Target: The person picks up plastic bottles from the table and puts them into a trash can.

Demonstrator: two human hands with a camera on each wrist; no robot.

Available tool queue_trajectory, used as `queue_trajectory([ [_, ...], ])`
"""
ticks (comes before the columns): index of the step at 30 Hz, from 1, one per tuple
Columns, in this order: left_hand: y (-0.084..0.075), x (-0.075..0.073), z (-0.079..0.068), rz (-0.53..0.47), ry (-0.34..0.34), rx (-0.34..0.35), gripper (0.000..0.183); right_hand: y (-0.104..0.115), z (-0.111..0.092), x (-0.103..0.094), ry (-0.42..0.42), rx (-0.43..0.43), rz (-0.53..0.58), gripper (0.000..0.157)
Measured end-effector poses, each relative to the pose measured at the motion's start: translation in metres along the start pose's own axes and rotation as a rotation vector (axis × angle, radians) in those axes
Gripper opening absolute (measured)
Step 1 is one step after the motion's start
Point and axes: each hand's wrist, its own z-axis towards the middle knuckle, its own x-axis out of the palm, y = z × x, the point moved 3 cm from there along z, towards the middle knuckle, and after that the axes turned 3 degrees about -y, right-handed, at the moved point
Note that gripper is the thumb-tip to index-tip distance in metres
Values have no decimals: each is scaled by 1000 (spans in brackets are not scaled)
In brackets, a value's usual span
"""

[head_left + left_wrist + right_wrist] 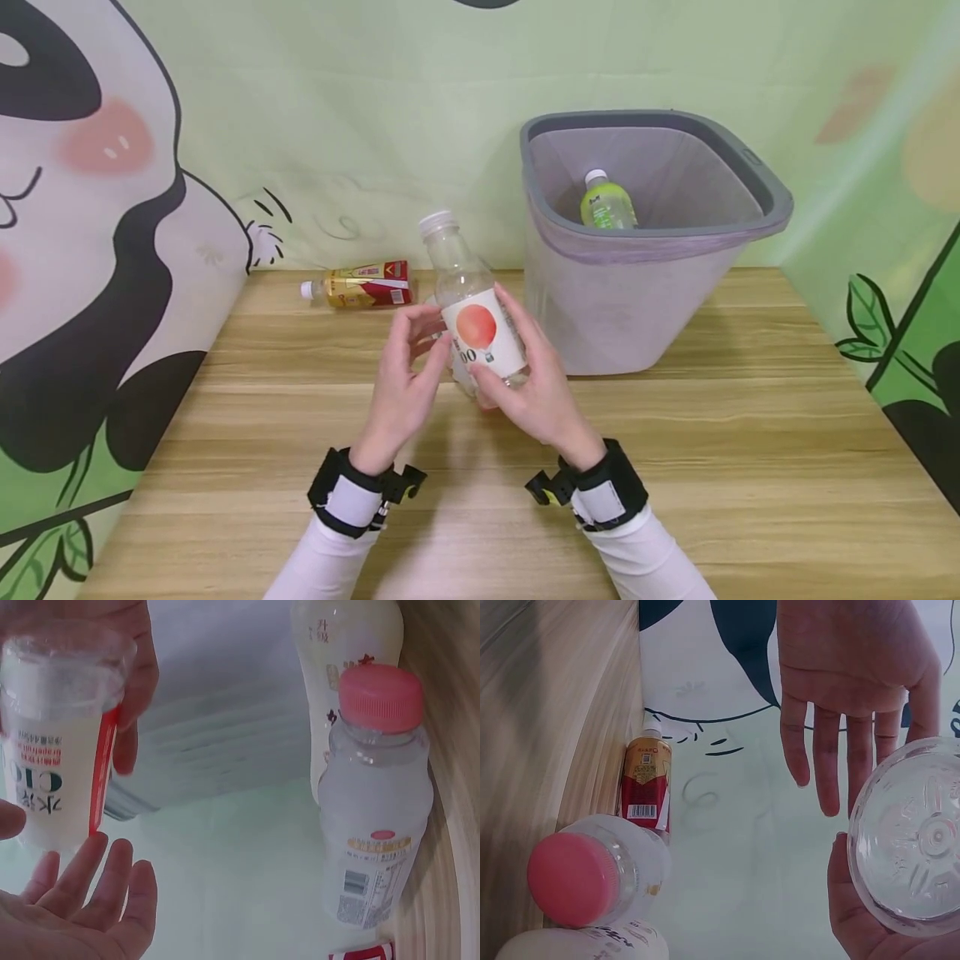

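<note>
My right hand (546, 392) grips a clear plastic drink bottle (483, 329) round its lower part. The bottle has a white cap and a white label with a reddish fruit, and leans with its cap up and to the left. My left hand (401, 379) is beside the label, its fingers loosely spread; the left wrist view shows those fingers (116, 881) close to the bottle, contact unclear. Below the hands a clear bottle with a pink cap (381, 699) stands on the table, mostly hidden in the head view. Next to it is a pale white bottle (352, 634).
A grey bin (600, 308) with a liner stands at the back right; a green-labelled bottle (607, 204) is inside. A red and yellow bottle (367, 285) lies on its side at the back left of the wooden table (750, 467). A printed curtain (375, 125) hangs behind.
</note>
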Motion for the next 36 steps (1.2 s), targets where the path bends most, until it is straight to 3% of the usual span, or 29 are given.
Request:
queue_trajectory([
  [12,-1,-8,0,58,-16,-3,29,18,5,-2,5,-36,-47,75],
  [19,-6,-16,5,80,-31,53,28,30,21,-11,-23,-165,-95,68],
  [26,-13,-17,10,126,-41,104,28,45,51,-27,-57,-266,-140,67],
  [32,-15,-13,10,161,-53,136,29,68,78,-50,-103,-243,-129,65],
  [36,-15,-11,9,172,-52,143,30,74,95,-68,-135,-160,-89,63],
])
